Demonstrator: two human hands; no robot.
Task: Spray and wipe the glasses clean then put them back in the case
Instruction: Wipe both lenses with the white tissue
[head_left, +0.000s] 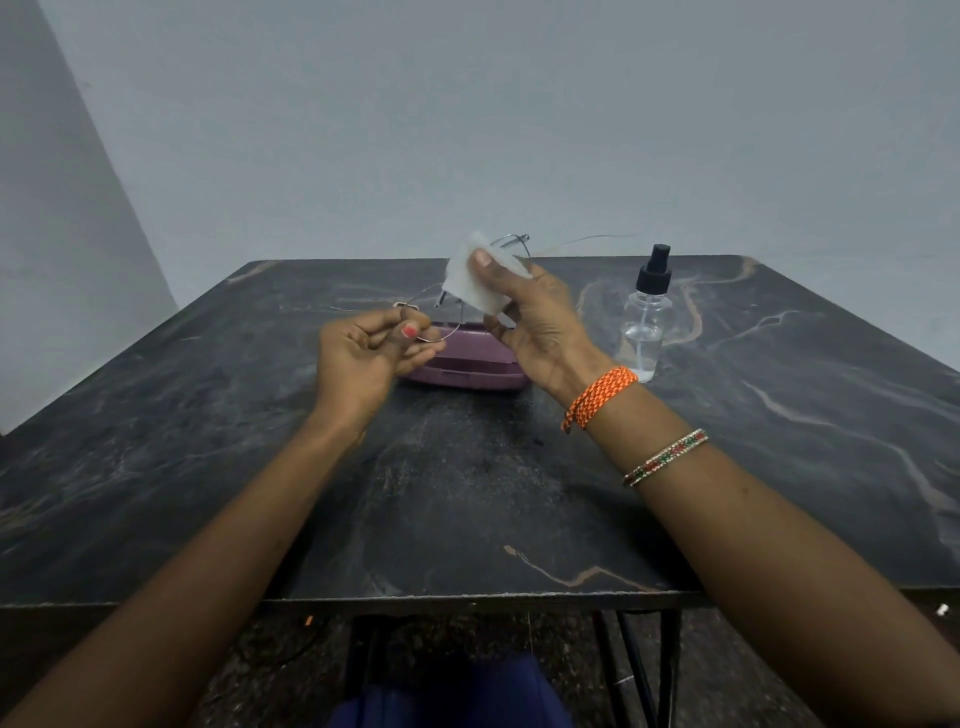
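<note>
The dark marbled surface (727, 467) fills most of the view, set against a plain pale wall (467, 104). Toward its far middle lies a purple case (467, 366), closed, partly hidden behind both hands. To the right of the case, a little apart from it, stands a clear spray bottle (645, 322) with a black pump top and a little liquid in the bottom. The left hand (363, 353) is held above the surface in front of the case, its thumb and fingers pinching the rim of one lens of the thin wire-framed glasses (441, 312). The right hand (540, 322), wearing an orange woven band (602, 395) and a beaded bangle (667, 457), pinches a white wipe (470, 278) around the other lens, thumb pressed on the front. The glasses hang in the air between the two hands, one temple arm trailing right.
</note>
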